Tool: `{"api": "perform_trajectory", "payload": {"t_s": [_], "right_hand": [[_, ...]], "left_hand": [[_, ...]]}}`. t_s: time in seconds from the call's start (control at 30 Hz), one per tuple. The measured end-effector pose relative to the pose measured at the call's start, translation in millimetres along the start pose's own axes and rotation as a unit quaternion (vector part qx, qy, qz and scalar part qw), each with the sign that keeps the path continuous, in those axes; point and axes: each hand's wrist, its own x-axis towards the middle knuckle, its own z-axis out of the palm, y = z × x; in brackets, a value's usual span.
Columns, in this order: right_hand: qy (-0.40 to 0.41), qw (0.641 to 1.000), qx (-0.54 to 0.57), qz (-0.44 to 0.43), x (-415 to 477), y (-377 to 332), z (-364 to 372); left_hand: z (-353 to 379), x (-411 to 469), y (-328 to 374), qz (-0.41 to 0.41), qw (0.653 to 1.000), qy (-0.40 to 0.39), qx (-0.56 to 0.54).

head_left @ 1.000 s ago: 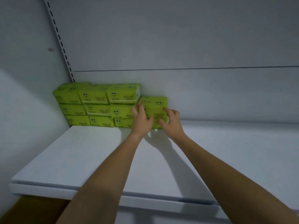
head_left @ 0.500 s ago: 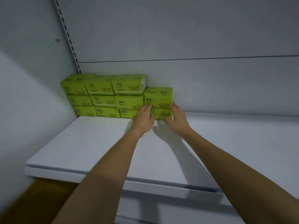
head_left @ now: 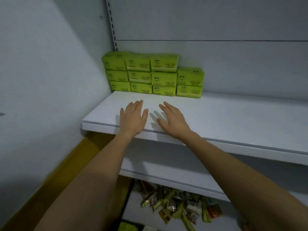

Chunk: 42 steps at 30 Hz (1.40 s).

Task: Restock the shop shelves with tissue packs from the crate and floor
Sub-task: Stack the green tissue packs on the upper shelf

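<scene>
Several green tissue packs (head_left: 151,75) with smiley faces are stacked against the back left corner of a white shelf (head_left: 233,117). Three columns stand three high; a fourth column on the right, topped by a pack (head_left: 190,77), stands two high. My left hand (head_left: 133,116) hovers over the shelf's front part, fingers spread, holding nothing. My right hand (head_left: 172,119) is beside it, also spread and empty. Both hands are well clear of the packs.
A grey wall (head_left: 41,80) closes the left side, with a slotted upright (head_left: 112,22) at the corner. A second white shelf (head_left: 166,177) lies below. Under it sits a heap of snack packets (head_left: 176,204). A green pack (head_left: 127,227) shows at the bottom edge.
Both hands let go of the right-hand packs and drew back toward the shelf's front edge, fingers spread. The view has tilted down, showing the lower shelves.
</scene>
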Motion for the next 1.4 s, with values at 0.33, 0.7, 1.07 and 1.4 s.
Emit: {"api": "perform_trajectory", "payload": {"t_s": [0.33,0.7,1.07,1.4], "right_hand": [[-0.113,0.987,0.053,-0.105,-102,-109,153],[-0.283,0.924,0.115,0.23,-293,18,311],[-0.307,0.836,0.072,0.45,-407,191,482],[-0.203,0.76,0.22,0.577,-414,257,570]], "left_hand": [[37,-188,-144,-0.16,0.986,0.002,-0.042],[219,-361,-173,-0.251,0.921,-0.26,-0.143],[499,-422,-157,-0.206,0.859,-0.402,-0.242],[617,-408,-134,-0.346,0.734,-0.417,-0.411]]}}
